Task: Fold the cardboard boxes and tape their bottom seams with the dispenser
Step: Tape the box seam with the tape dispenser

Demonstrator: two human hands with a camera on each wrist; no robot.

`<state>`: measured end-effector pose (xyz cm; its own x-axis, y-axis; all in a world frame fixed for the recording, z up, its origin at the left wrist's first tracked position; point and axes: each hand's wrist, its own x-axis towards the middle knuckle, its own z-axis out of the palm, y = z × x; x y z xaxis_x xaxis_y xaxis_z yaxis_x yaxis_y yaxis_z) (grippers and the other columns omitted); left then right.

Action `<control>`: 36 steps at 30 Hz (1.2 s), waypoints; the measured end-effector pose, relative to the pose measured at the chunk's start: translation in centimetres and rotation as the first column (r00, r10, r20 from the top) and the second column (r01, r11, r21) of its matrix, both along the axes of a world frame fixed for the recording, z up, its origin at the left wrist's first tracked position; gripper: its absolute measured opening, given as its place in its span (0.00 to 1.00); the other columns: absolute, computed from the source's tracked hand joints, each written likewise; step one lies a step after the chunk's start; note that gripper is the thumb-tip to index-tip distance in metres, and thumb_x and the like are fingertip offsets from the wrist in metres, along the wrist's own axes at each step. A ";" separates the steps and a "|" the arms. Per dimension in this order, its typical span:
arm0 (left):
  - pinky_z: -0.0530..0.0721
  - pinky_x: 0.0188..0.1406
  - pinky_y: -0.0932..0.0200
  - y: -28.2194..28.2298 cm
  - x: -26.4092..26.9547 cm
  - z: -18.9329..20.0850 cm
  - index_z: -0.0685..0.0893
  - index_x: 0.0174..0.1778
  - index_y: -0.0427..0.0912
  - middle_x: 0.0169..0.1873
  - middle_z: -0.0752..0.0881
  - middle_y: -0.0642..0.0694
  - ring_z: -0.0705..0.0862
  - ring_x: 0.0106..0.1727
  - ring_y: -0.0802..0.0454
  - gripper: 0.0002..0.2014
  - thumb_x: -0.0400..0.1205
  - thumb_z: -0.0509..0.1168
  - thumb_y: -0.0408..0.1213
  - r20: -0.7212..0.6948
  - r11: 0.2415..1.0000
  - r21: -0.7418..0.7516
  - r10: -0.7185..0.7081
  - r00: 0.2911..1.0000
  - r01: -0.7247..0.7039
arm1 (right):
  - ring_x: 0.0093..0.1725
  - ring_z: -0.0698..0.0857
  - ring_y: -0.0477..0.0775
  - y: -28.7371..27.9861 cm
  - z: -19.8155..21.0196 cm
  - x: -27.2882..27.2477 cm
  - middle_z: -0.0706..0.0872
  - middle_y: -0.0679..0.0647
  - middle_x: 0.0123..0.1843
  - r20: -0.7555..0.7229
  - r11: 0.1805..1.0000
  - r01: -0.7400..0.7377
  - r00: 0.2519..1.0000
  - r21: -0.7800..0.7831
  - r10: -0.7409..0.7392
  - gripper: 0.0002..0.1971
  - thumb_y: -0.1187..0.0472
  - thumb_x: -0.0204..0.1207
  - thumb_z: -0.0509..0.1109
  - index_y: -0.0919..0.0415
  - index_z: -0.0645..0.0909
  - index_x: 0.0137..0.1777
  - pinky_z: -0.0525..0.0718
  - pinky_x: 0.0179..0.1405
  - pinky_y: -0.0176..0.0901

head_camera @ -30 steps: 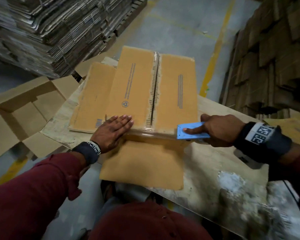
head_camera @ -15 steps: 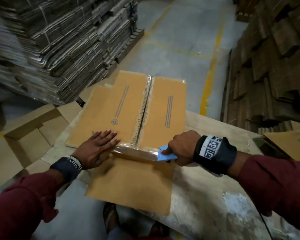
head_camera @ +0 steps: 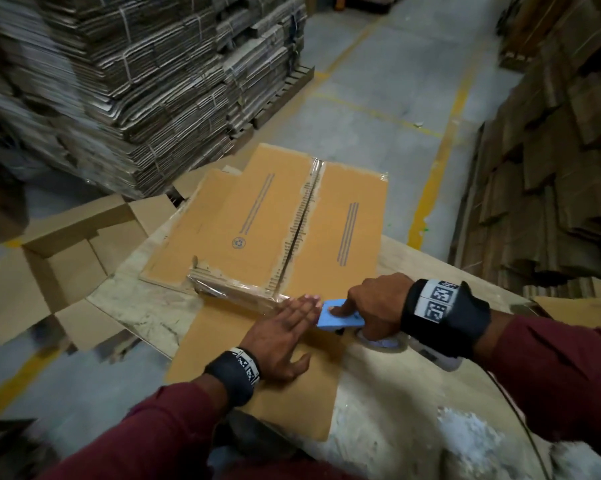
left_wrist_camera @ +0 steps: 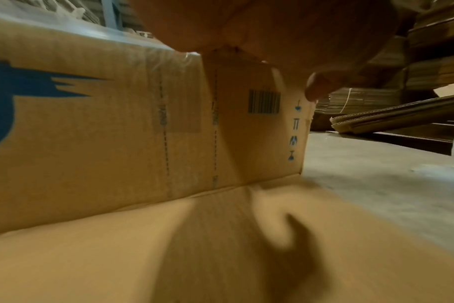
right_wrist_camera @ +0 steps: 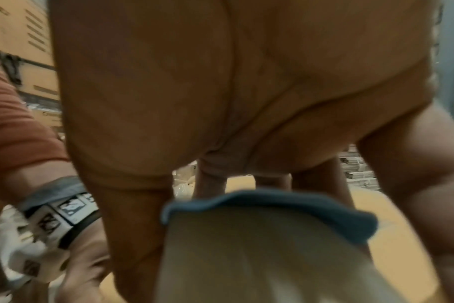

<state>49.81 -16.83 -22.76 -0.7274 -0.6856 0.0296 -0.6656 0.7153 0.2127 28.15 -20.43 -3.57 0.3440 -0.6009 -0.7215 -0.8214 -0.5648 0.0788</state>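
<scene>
Box [head_camera: 257,230] upside down, seam taped; left hand [head_camera: 278,341] flat; right hand [head_camera: 375,306] gripping dispenser [head_camera: 337,317].

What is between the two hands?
Nothing much: in the head view the left hand lies flat against the box's taped edge, its fingertips right beside the blue tape dispenser that the right hand grips.

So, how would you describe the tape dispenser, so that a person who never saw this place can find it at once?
Look at the pale worktable, where a brown cardboard box lies with its taped bottom seam facing up. At the box's near edge, the right hand grips the tape dispenser, beside the flat left hand. It is the only bright blue thing among all the brown cardboard.
</scene>
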 end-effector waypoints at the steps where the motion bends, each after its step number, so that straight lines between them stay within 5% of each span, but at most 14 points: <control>1: 0.56 0.90 0.45 0.0 -0.3 -0.1 0.55 0.92 0.38 0.91 0.56 0.42 0.52 0.92 0.46 0.49 0.78 0.64 0.59 -0.026 1.000 0.003 0.001 1.000 -0.001 | 0.59 0.86 0.61 0.1 0.3 -0.7 0.86 0.54 0.65 -0.017 1.000 -0.002 1.000 -0.010 0.002 0.33 0.45 0.79 0.70 0.32 0.67 0.83 0.79 0.48 0.46; 5: 0.58 0.89 0.45 0.1 -0.5 -0.7 0.58 0.91 0.38 0.91 0.57 0.43 0.54 0.92 0.47 0.49 0.76 0.66 0.58 -0.092 1.000 0.005 0.008 0.996 -0.007 | 0.56 0.86 0.60 1.0 1.4 -4.2 0.86 0.52 0.63 -0.052 1.000 0.021 0.998 -0.019 -0.022 0.35 0.47 0.77 0.71 0.27 0.65 0.82 0.79 0.46 0.46; 9: 0.58 0.89 0.46 -0.3 -0.1 -0.7 0.60 0.91 0.39 0.90 0.60 0.43 0.56 0.91 0.47 0.49 0.76 0.67 0.57 -0.114 1.000 0.006 0.018 0.993 -0.018 | 0.63 0.86 0.59 2.3 3.0 -9.8 0.85 0.51 0.67 -0.172 0.995 0.093 0.981 0.046 -0.084 0.37 0.49 0.74 0.72 0.22 0.64 0.81 0.86 0.59 0.50; 13: 0.60 0.88 0.45 -0.2 -0.6 -0.6 0.63 0.90 0.38 0.89 0.62 0.42 0.60 0.90 0.46 0.48 0.75 0.69 0.57 -0.142 1.000 -0.005 0.002 0.990 -0.003 | 0.62 0.85 0.59 4.1 3.2 -12.0 0.84 0.52 0.67 -0.144 0.982 0.184 0.974 0.045 -0.176 0.38 0.49 0.76 0.71 0.20 0.61 0.81 0.80 0.50 0.46; 17: 0.61 0.86 0.45 -0.4 -0.5 -0.1 0.62 0.90 0.39 0.89 0.62 0.42 0.62 0.90 0.46 0.49 0.75 0.68 0.58 -0.101 1.000 -0.030 -0.007 0.995 0.004 | 0.54 0.83 0.59 5.0 2.0 -12.8 0.84 0.55 0.67 -0.098 0.969 0.236 0.969 0.077 -0.228 0.37 0.53 0.78 0.71 0.24 0.62 0.83 0.75 0.44 0.45; 23: 0.57 0.87 0.49 -0.4 -0.5 1.1 0.62 0.90 0.39 0.90 0.61 0.43 0.62 0.90 0.45 0.49 0.76 0.66 0.62 -0.013 1.000 -0.015 0.000 1.000 0.000 | 0.59 0.85 0.59 6.4 -3.8 -13.7 0.83 0.52 0.68 0.013 0.955 0.295 0.955 0.029 -0.296 0.32 0.44 0.81 0.70 0.24 0.64 0.82 0.80 0.46 0.46; 29: 0.62 0.89 0.45 -0.5 -1.1 3.5 0.60 0.91 0.40 0.90 0.58 0.45 0.58 0.90 0.48 0.50 0.77 0.59 0.67 0.149 1.000 0.028 0.002 0.989 -0.006 | 0.48 0.83 0.57 6.0 -8.3 -13.9 0.85 0.49 0.57 0.179 0.928 0.366 0.910 0.071 -0.373 0.32 0.49 0.78 0.73 0.27 0.70 0.80 0.76 0.40 0.45; 34: 0.79 0.74 0.44 -1.0 -5.3 7.2 0.80 0.79 0.43 0.80 0.78 0.39 0.80 0.78 0.40 0.43 0.73 0.57 0.69 0.250 0.998 -0.058 0.027 0.968 -0.013 | 0.47 0.83 0.54 5.0 -10.4 -13.1 0.80 0.44 0.47 0.257 0.906 0.417 0.870 0.076 -0.421 0.35 0.58 0.73 0.74 0.26 0.75 0.77 0.80 0.41 0.42; 36: 0.81 0.73 0.42 -1.7 -7.2 7.8 0.80 0.78 0.48 0.79 0.79 0.40 0.80 0.77 0.39 0.40 0.73 0.60 0.68 0.232 0.995 -0.069 -0.059 0.971 0.077 | 0.40 0.81 0.50 4.8 -10.6 -13.1 0.77 0.41 0.41 0.262 0.894 0.437 0.856 0.098 -0.446 0.37 0.63 0.71 0.74 0.29 0.77 0.76 0.76 0.33 0.38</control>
